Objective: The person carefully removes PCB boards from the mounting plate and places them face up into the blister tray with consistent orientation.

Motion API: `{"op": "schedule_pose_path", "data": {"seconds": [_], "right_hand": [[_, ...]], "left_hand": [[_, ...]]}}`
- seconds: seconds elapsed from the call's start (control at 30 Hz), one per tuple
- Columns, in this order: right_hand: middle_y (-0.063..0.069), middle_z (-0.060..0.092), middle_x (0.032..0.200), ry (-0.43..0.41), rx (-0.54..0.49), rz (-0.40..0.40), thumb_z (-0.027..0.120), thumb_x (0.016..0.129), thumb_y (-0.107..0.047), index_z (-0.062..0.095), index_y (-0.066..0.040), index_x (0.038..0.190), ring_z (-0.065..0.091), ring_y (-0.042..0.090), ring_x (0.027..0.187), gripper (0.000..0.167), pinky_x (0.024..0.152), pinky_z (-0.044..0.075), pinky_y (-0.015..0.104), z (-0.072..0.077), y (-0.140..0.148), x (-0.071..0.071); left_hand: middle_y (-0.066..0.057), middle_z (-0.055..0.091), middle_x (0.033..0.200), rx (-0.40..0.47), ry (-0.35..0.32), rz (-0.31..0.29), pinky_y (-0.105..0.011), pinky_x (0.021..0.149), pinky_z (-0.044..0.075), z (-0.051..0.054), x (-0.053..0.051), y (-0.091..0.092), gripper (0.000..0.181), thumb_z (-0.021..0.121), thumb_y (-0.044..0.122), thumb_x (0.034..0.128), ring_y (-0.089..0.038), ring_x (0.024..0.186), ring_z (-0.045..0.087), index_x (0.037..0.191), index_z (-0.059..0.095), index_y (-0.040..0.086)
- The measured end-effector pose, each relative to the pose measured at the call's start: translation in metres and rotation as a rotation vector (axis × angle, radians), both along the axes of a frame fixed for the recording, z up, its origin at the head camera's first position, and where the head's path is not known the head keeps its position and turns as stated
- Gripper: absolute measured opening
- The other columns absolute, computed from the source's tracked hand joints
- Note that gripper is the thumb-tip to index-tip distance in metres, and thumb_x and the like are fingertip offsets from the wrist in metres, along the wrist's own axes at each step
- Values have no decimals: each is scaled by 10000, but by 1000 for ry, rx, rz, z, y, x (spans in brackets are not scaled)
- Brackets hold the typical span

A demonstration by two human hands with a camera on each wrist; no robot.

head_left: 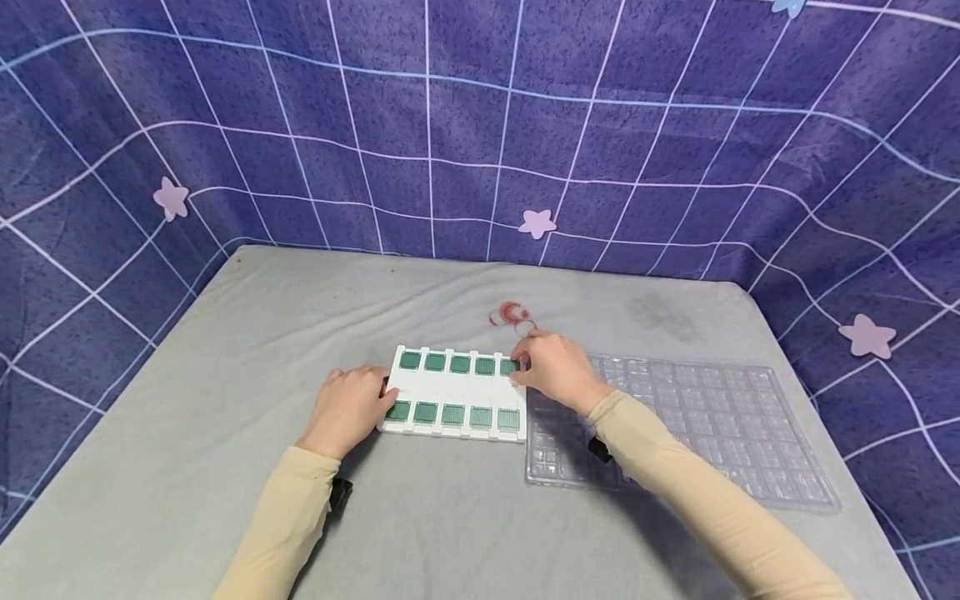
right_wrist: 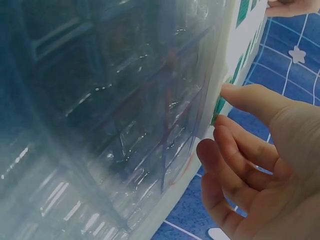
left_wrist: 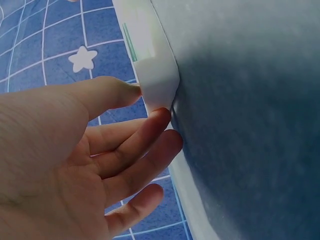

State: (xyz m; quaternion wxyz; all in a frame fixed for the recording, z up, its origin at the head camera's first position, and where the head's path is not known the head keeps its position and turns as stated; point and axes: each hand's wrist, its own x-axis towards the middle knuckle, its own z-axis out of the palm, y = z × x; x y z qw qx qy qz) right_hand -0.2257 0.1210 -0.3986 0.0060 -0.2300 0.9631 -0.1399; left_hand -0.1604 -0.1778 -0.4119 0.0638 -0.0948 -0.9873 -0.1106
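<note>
A white holder (head_left: 450,387) lies on the grey cloth with two rows of green square chips, such as one chip (head_left: 452,415) in the front row. My left hand (head_left: 347,410) pinches the holder's left end between thumb and fingers; the left wrist view shows that hand (left_wrist: 115,145) at the white end (left_wrist: 157,80). At the back right corner, my right hand (head_left: 558,369) has thumb and fingertips around the last chip (head_left: 509,367) of the back row. In the right wrist view the right hand (right_wrist: 260,150) pinches that green chip (right_wrist: 219,106) at its edges.
A clear plastic tray (head_left: 705,417) with many small compartments lies right of the holder, partly under my right forearm. A red mark (head_left: 513,313) shows on the cloth (head_left: 300,308) behind the holder. A purple curtain (head_left: 375,125) with stars hangs beyond the table.
</note>
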Motion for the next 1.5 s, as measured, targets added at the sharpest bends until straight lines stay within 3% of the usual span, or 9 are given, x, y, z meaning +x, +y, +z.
{"op": "schedule_pose_path", "data": {"seconds": [0.43, 0.87, 1.1, 1.5], "right_hand": [[13, 773, 988, 33, -23, 0, 853, 814, -277, 786, -146, 1057, 744, 185, 897, 284, 719, 583, 361, 11, 8, -1], [22, 720, 976, 53, -71, -46, 852, 813, -269, 786, -119, 1072, 714, 189, 840, 306, 709, 569, 379, 16, 31, -6], [35, 721, 969, 84, -45, -53, 860, 804, -290, 788, -115, 1033, 721, 204, 833, 297, 699, 578, 394, 9, 42, -7], [15, 784, 1020, -4, -17, -64, 837, 820, -277, 775, -163, 1054, 741, 274, 910, 267, 699, 573, 467, 6, 50, -11]], "left_hand": [[-52, 666, 774, -1, 16, 1, -413, 731, 391, 0, 0, 1, 183, 717, 198, 916, -208, 670, 581, 767, 654, 112], [-74, 688, 798, -11, 27, -3, -422, 748, 400, -2, 2, 3, 140, 722, 201, 915, -244, 707, 633, 869, 715, 68], [-90, 709, 826, -16, 25, 2, -424, 752, 398, 0, 3, 3, 127, 728, 193, 911, -280, 746, 670, 887, 722, 69], [-107, 716, 847, -15, 24, 5, -420, 749, 398, 1, 2, 3, 158, 730, 189, 910, -293, 759, 676, 966, 745, 42]]}}
